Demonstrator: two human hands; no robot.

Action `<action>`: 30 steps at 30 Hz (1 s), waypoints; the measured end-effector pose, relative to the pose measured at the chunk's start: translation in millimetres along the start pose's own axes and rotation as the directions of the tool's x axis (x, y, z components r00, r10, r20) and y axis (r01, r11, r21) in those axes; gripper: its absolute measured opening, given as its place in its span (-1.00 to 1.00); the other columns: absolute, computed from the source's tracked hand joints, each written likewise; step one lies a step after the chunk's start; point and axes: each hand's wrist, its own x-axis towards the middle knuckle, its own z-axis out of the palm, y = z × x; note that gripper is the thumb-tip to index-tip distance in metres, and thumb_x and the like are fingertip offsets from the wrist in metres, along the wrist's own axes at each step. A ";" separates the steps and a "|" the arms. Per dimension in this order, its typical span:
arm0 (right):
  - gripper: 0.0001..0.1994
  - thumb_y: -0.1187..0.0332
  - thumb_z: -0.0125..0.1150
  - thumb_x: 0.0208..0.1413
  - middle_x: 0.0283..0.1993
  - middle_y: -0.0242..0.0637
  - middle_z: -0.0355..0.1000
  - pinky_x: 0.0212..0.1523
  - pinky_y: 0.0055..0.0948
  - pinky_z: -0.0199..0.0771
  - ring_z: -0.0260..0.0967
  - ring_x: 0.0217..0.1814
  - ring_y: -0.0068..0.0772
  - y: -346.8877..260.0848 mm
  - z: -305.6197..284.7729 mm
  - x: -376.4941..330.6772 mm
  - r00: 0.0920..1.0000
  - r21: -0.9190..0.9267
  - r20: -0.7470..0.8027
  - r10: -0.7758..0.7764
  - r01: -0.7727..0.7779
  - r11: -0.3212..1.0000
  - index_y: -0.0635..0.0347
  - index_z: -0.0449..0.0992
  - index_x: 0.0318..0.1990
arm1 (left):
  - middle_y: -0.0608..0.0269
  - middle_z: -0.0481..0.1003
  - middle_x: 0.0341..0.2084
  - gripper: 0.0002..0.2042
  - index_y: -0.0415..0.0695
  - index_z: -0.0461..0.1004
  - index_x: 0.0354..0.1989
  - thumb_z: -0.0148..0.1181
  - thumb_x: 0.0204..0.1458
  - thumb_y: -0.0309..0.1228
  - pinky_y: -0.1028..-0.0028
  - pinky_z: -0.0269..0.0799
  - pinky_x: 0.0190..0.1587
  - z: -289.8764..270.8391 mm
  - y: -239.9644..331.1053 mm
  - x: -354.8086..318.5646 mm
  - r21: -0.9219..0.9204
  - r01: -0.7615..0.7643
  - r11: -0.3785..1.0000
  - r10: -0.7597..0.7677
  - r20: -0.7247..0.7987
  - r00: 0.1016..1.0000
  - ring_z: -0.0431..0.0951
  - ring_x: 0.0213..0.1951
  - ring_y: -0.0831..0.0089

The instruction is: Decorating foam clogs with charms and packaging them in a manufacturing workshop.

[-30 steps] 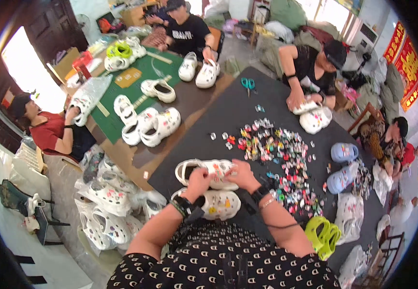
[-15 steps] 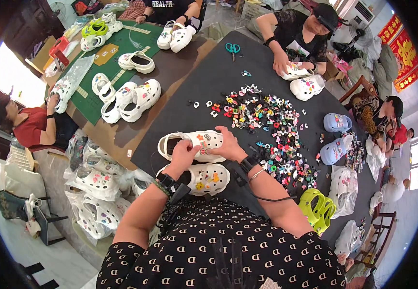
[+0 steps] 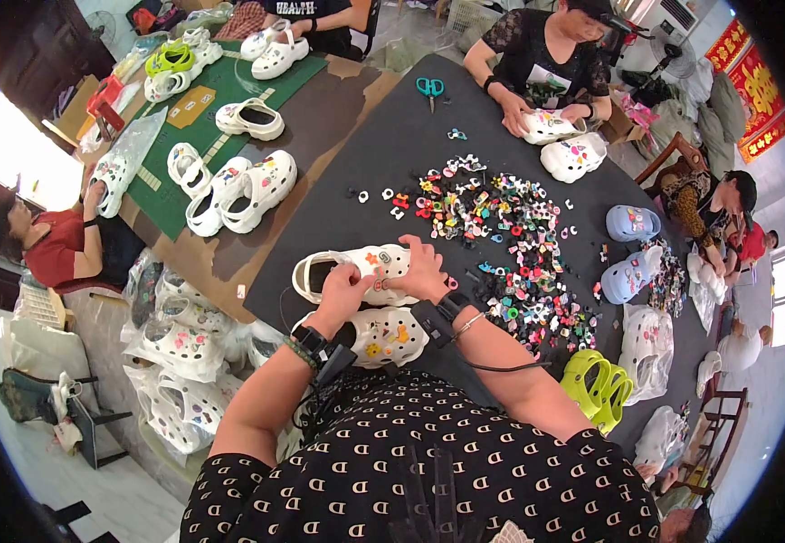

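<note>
A white clog (image 3: 390,259) with coloured charms in its holes lies sideways on the dark table in front of me. My left hand (image 3: 344,288) grips it at the edge of the foot opening, the fingers partly inside. My right hand (image 3: 423,273) wraps over the toe, its thumb pressing by a small charm on the upper. What the left fingertips touch inside is hidden. Just below, nearer my body, rests the matching white clog (image 3: 389,335) with yellow and orange charms, partly covered by my left wrist.
Loose charms (image 3: 523,244) spread in a pile to the right. Teal scissors (image 3: 429,88) lie at the far edge. Blue clogs (image 3: 632,224) and lime clogs (image 3: 594,385) stand at right. Bagged clogs (image 3: 180,348) are stacked at left. Co-workers sit around, one opposite holding white clogs (image 3: 573,156).
My right hand has shifted slightly on the toe, its thumb now nearer the charm. The co-worker at the far left of centre has moved a pair of white clogs leftward.
</note>
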 end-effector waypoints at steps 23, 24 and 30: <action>-0.84 0.29 0.32 -0.13 0.05 -0.18 0.40 0.15 -0.16 0.23 0.22 0.15 -0.06 38.1 13.0 -27.2 0.792 -0.050 -0.375 -0.483 0.502 0.863 0.09 0.51 -0.40 | 0.21 0.45 -0.16 -0.39 -0.11 0.43 -0.08 0.48 -0.38 -0.18 0.10 0.20 0.02 -74.0 3.6 -49.3 0.709 -0.463 0.532 0.236 0.401 0.885 0.35 0.05 0.21; -0.83 0.31 0.33 -0.15 0.02 -0.13 0.41 0.14 -0.14 0.25 0.28 0.11 -0.05 43.8 8.9 -29.8 0.777 -0.029 -0.417 -0.472 0.507 0.861 0.13 0.50 -0.42 | 0.22 0.45 -0.17 -0.41 -0.11 0.43 -0.10 0.48 -0.38 -0.20 0.12 0.22 0.00 -70.1 -2.0 -47.6 0.715 -0.455 0.531 0.223 0.399 0.889 0.37 0.03 0.22; -0.80 0.31 0.35 -0.12 -0.27 -0.11 0.46 -0.03 -0.12 0.29 0.38 -0.04 0.01 132.3 -0.2 -36.7 0.712 -0.218 -0.538 -0.451 0.400 0.890 0.17 0.44 -0.44 | 0.25 0.46 -0.25 -0.71 -0.07 0.42 -0.29 0.32 -0.22 -0.37 0.18 0.28 -0.12 -63.9 -16.5 -27.7 0.672 -0.557 0.488 0.343 0.439 0.831 0.43 -0.11 0.24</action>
